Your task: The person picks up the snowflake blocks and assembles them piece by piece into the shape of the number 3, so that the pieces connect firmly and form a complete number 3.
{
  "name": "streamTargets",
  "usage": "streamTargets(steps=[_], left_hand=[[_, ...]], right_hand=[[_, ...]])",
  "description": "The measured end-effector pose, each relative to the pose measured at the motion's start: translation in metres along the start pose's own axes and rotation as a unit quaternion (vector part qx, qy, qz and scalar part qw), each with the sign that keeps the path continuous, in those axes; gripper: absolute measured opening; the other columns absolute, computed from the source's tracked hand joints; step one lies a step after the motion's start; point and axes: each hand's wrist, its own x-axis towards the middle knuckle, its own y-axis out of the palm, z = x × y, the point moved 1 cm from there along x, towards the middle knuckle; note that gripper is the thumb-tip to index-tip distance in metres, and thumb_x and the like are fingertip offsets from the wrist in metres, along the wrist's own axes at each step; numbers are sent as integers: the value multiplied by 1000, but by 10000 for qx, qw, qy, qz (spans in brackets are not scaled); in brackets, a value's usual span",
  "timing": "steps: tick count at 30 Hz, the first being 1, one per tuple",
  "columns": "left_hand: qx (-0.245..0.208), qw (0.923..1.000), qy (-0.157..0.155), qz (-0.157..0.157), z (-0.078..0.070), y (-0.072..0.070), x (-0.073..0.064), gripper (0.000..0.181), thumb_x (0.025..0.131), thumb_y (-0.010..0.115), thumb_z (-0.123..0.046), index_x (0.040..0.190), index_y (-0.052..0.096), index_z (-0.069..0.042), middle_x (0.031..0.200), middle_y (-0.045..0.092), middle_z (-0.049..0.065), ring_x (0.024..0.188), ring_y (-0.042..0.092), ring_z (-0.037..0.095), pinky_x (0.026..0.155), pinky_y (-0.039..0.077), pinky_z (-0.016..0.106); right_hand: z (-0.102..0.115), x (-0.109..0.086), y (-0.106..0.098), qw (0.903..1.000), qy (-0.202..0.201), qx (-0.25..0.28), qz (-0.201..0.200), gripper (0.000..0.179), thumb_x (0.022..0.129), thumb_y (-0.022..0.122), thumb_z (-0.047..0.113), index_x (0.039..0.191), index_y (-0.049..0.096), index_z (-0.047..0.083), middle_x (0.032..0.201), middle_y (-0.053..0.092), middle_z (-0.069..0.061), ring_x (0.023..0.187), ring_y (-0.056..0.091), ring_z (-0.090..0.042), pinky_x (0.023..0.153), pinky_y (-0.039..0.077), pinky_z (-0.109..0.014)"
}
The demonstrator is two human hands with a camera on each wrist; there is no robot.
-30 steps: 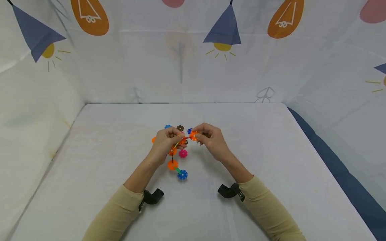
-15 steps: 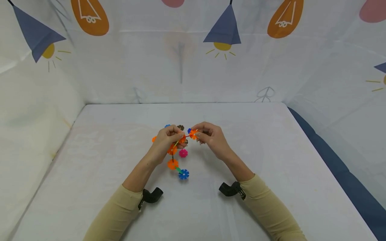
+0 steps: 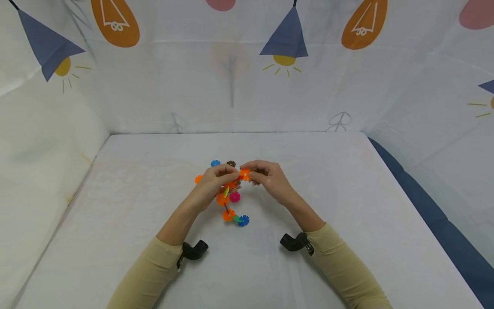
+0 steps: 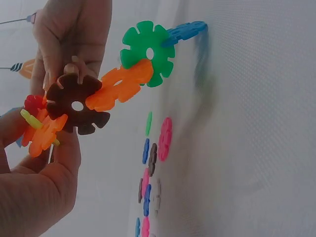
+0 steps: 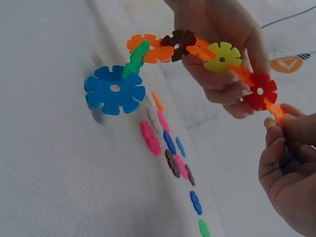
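A chain of interlocking notched plastic discs hangs between both hands. It runs from a blue disc (image 5: 115, 90) through a green disc (image 4: 148, 53), orange ones, a brown disc (image 4: 77, 104) and a yellow disc (image 5: 222, 58) to a red disc (image 5: 260, 91). My left hand (image 3: 210, 186) pinches the chain near the red disc, its fingers hiding part of it. Thumb and fingertips of my right hand (image 3: 272, 180) pinch the orange end disc (image 3: 245, 174), which joins the red one. The chain's blue end hangs low over the table, toward the person.
Loose discs lie on the white table (image 3: 347, 193) behind and below the hands, among them a pink disc (image 3: 234, 197), a brown loose disc (image 3: 230, 163) and a light blue loose disc (image 3: 215, 163). A white printed curtain (image 3: 231, 86) stands behind the table.
The hands have drawn closer together, and the orange end disc has shifted slightly left toward the left hand. The chain's hanging blue end has swung to the right.
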Motion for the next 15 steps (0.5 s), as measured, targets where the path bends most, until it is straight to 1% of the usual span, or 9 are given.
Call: streamTargets(steps=[3,6,9,12,15], left_hand=[[59,10000,-50,-30,0,0,0,27,98,63,-31,111,64,-8,107,66,12,93,70,19,86,53,33],[100,9999,-58,-50,1,1,0,27,97,65,-30,111,66,-7,105,67,10,91,69,18,91,55,38],[115,9999,-35,-61,1,1,1,27,97,65,-29,112,66,-6,105,67,9,90,69,18,93,56,40],[104,9999,0,-79,2,1,1,27,97,65,-29,112,66,-6,104,67,10,90,68,21,90,57,35],[33,9999,63,-105,1,1,0,27,97,64,-27,111,65,-4,103,67,11,94,68,29,86,58,29]], right_hand=[[0,0,1,9999,-60,-50,99,24,100,57,9,121,68,3,101,70,-13,87,58,-45,76,57,-40],[-1,1,2,9999,-113,-77,95,24,100,58,9,121,67,3,95,68,-15,84,60,-43,74,58,-39],[-2,0,3,9999,-124,-71,42,21,99,59,10,119,66,5,89,65,-17,79,60,-41,73,59,-42],[-2,0,4,9999,-128,6,2,19,99,61,11,116,66,6,87,64,-20,77,59,-44,72,59,-43],[-1,-1,5,9998,-138,116,-17,17,98,62,12,113,66,5,88,64,-20,76,61,-41,72,59,-46]])
